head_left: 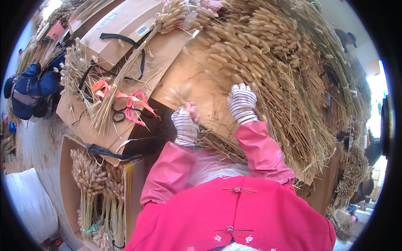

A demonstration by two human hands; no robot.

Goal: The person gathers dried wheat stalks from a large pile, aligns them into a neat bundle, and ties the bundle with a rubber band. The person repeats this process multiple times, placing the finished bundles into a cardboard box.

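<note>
My left hand (185,126), in a striped fingerless glove, is closed round a few stems of dried bunny-tail grass (179,96), their fluffy heads sticking out above the fingers. To its right, my right hand (243,104) wears a matching glove. Its fingers are bent together at the left edge of a big heap of dried bunny-tail grass (268,62); whatever is in them is hidden. Both hands are over a brown board (197,79) strewn with loose stem bits.
Left of the board, a cardboard box (90,125) carries a tied grass bunch (121,79), pink ribbon (136,104) and black straps. An open carton (69,184) at lower left holds upright bundles (88,175). Beyond are a blue bag (31,90) and a white sack (31,205).
</note>
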